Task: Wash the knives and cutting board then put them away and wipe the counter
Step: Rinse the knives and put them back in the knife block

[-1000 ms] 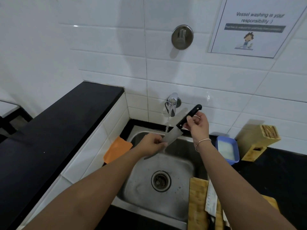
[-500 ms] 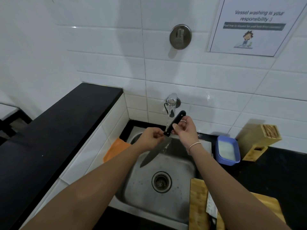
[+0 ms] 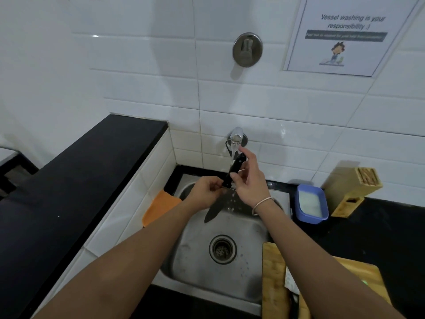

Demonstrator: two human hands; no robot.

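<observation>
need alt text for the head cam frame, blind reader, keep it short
Two bare hands hold a black-handled kitchen knife under a running tap over a steel sink, blade pointing down: the right hand grips the handle, the left hand pinches near the blade's base. A wooden cutting board, blue tub and knife block sit to the right.

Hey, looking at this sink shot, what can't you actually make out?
Head view only:
- Cutting board: cut off by the bottom edge, partly behind the right forearm.
- Sign: dark banner line too blurred to read.
- Knife: upper blade hidden by the left hand; cleanliness unclear.
- Knife block: slot contents too small to tell.
</observation>
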